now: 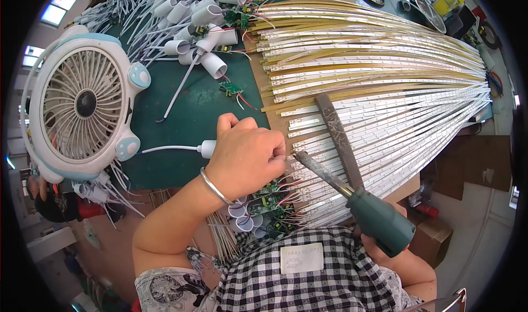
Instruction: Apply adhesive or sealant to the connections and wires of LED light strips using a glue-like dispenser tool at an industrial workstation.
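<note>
My left hand (245,153) is closed, thumb and fingers pinched at the ends of the white LED strips (352,172). What sits in the pinch is too small to make out. A white plastic end cap (208,148) with a white cable shows beside that hand, partly hidden behind it. In my right hand (378,251) is a soldering iron (382,221) with a dark green handle. Its tip reaches the strip ends just right of my left fingertips. A dark flat metal bar (342,141) lies across the strips, next to the iron's shaft.
A white and blue fan (82,103) stands at the left. White caps (213,64) with cables and small green circuit boards (231,87) are heaped at the back on the green mat (181,111). More boards (267,203) hang at the near edge. Yellowish strips (352,53) fill the far side.
</note>
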Motion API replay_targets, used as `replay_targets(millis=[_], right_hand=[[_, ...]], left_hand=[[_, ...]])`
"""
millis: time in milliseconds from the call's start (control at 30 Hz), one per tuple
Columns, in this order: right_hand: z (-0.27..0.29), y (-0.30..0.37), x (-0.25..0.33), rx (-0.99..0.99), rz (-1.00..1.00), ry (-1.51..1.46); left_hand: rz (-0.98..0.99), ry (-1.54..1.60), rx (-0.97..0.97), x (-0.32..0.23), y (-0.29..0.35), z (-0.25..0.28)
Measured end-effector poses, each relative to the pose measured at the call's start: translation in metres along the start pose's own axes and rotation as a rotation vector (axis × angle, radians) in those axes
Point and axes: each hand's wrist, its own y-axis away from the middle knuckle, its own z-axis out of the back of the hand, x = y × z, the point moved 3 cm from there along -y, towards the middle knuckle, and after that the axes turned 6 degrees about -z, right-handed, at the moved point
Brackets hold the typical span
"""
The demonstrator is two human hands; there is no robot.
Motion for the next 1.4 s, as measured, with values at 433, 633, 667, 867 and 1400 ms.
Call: replay_targets(millis=[433, 633, 667, 867, 1400], right_hand=[[-0.003, 0.005, -0.003, -0.139, 0.328, 0.383], [0.01, 0.001, -0.012, -0.046, 0.139, -0.05], [0.012, 0.001, -0.014, -0.059, 0.114, -0.104], [0.014, 0.007, -0.023, -0.095, 0.029, -0.235], [0.016, -0.004, -0.011, -0.073, 0.133, -0.24]], left_hand=[[0.015, 0.002, 0.02, -0.002, -0.002, 0.0], [0.017, 0.004, -0.013, -0.005, -0.002, 0.003], [0.018, 0.002, -0.013, -0.006, -0.002, 0.003], [0.028, -0.03, -0.002, -0.009, -0.003, 0.005], [0.028, 0.027, -0.04, -0.011, 0.003, 0.006]])
